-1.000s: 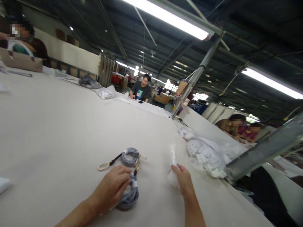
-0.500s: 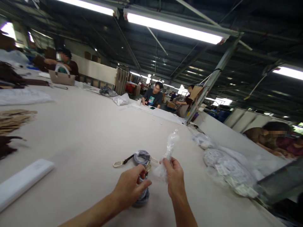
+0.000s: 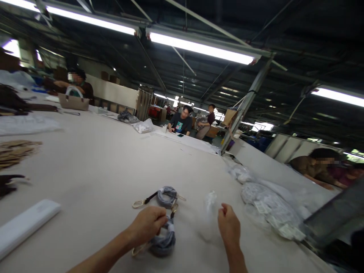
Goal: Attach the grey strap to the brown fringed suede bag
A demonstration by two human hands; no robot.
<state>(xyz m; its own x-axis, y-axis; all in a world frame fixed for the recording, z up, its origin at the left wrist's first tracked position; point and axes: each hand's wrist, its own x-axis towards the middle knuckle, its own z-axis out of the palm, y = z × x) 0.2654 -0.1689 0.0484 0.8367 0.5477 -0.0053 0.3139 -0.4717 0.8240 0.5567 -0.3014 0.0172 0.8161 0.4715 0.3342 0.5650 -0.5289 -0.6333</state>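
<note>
Two coiled grey straps lie one behind the other on the pale table (image 3: 99,170). The farther strap (image 3: 167,196) has a dark end piece and a gold clasp. Over the nearer strap (image 3: 163,242) is my left hand (image 3: 149,223), its thumb and fingers pinched together; anything between them is hidden. A crumpled clear plastic bag (image 3: 210,206), blurred, is just left of my right hand (image 3: 229,223). The fingers of that hand are curled closed, and I cannot tell whether they touch the bag's edge.
Clear bags with white contents (image 3: 273,212) line the right edge, by a metal post (image 3: 247,102). A long white block (image 3: 28,223) and brown pieces (image 3: 19,151) lie left. A beige handbag (image 3: 74,102) stands far left. Several people work around.
My right hand has moved right and slightly down, away from the plastic bag it gripped. The bag is lower. My left hand has shifted slightly left, and its fingers are closer together.
</note>
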